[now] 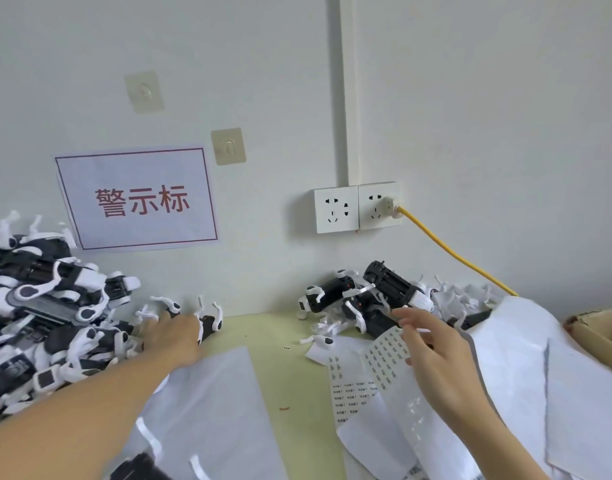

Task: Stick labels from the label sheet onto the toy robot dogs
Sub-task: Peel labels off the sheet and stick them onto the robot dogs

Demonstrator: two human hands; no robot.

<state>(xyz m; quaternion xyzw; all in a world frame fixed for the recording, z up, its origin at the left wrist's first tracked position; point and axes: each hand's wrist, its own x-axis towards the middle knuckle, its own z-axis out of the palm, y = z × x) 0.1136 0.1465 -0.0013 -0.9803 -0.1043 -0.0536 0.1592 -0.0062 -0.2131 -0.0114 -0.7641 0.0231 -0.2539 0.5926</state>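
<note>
— What do the dogs look like?
— Black bodies, white legs; too tangled to count, one pile far left, another far right.
— And the hands?
— Left hand reaches into the left pile; grip unclear. Right hand hovers, fingers spread, over the label sheet on the worktop.

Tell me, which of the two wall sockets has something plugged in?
The right socket, which holds a plug with a yellow cable. The left socket beside it has nothing in it.

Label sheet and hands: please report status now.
Left hand reaching into left pile of toy dogs, grip hidden. Right hand open above label sheet. Nothing blocking.
</note>
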